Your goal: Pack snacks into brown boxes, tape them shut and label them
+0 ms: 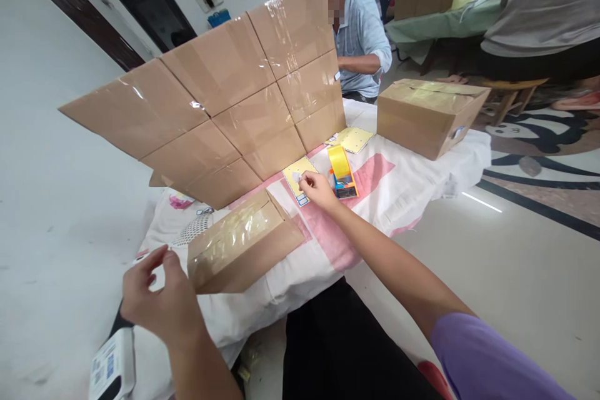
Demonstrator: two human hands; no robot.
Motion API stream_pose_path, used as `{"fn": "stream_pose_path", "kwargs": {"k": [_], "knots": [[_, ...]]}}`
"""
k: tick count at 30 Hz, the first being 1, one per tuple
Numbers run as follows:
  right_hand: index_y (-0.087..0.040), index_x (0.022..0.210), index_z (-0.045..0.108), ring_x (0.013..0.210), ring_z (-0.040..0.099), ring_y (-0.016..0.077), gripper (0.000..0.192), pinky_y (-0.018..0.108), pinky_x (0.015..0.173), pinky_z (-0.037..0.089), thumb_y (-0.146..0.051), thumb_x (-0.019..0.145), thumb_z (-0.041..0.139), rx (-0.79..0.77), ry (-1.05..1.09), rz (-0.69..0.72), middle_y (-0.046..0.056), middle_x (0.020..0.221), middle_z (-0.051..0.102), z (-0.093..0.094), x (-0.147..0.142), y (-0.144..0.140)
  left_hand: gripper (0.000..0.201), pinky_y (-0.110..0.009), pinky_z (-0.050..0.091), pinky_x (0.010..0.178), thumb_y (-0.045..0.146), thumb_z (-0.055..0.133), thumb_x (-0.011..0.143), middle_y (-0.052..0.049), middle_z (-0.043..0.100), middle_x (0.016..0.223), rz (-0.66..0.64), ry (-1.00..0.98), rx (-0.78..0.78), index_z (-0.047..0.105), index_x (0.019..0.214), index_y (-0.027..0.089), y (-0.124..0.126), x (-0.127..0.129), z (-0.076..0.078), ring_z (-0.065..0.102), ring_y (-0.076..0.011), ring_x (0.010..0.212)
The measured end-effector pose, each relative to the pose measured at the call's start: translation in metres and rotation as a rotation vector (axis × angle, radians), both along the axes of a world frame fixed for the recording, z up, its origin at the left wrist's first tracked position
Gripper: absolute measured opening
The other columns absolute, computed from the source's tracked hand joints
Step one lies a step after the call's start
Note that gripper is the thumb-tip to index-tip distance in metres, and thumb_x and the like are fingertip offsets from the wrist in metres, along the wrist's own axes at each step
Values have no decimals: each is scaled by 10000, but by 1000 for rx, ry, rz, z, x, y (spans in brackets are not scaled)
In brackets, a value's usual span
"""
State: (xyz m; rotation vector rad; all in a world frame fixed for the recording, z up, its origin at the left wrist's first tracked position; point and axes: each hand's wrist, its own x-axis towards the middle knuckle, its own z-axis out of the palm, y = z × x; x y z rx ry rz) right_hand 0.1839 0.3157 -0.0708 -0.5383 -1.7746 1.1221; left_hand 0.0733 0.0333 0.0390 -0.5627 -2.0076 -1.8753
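My right hand (pixel 319 191) is closed in a pinch above a yellow patterned card (pixel 291 170), and a small whitish scrap shows at its fingertips; I cannot tell if it is held. Just right of that hand stands an orange and blue tape dispenser (pixel 345 184) with a yellow roll. My left hand (pixel 157 294) is raised with thumb and forefinger pinched, off the left end of a taped cardboard box (pixel 262 244). Whatever that pinch holds, if anything, is too small to make out. The box lies on the table in front of me, its top covered with shiny clear tape.
Stacked cardboard boxes (pixel 234 87) form a wall along the far side. Another carton (pixel 417 115) sits at the right end of the cloth-covered table (pixel 403 200). A second yellow card (pixel 356 139) lies beyond the dispenser. A person (pixel 363 31) sits behind the stack.
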Motion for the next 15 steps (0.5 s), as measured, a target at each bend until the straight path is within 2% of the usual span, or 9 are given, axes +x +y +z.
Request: {"fn": "stream_pose_path", "kwargs": {"k": [1,2,4,6,8,11,13,15], "knots": [[-213,663,479,592,508,118,231,238,604,390,-264,887,504,111,-26,-50,-20,624,556,2,3,-2,195,-421,351,1126,293,671,865,-3,662,1068,81,160,-97,747,1045,285,8,16,8,544,-266,1205],[-215,668,476,608,502,124,219,249,626,387,-253,881,507,221,-47,-91,-15,634,548,4,5,-5,183,-427,397,1070,289,668,864,-5,677,1011,51,262,-171,751,1026,274,19,31,15,592,-266,1104],[-220,687,480,631,503,137,196,269,662,386,-238,882,501,406,-68,-140,-1,661,555,8,10,-9,139,-414,407,1019,259,699,820,-7,685,889,-189,325,-280,767,941,249,49,54,24,621,-256,951],[-225,701,485,641,513,149,201,280,677,390,-242,901,482,513,-78,-169,13,676,569,11,14,-11,84,-424,350,1047,215,751,758,-20,695,842,-450,247,-412,782,831,239,84,63,28,623,-264,913],[-229,716,496,652,524,156,209,284,680,394,-249,922,463,578,-83,-197,22,686,581,12,16,-11,96,-437,295,1066,167,794,687,-29,680,779,-573,175,-452,782,749,240,117,61,27,616,-298,967],[-228,759,528,668,544,161,210,285,678,400,-252,948,440,652,-74,-196,28,707,604,12,18,-11,159,-454,260,1048,135,851,579,-33,672,704,-610,160,-551,766,669,234,152,48,22,615,-334,969],[-224,779,540,681,558,161,218,285,678,400,-248,963,426,687,-66,-178,32,721,619,12,19,-12,149,-435,290,986,156,863,566,-30,669,655,-616,178,-682,756,642,226,163,40,19,625,-320,885],[-221,785,543,684,564,159,230,283,675,396,-242,974,416,704,-61,-166,33,727,626,13,19,-13,98,-386,330,888,220,838,626,-17,645,595,-639,210,-808,740,614,220,166,33,18,619,-274,773]]}}
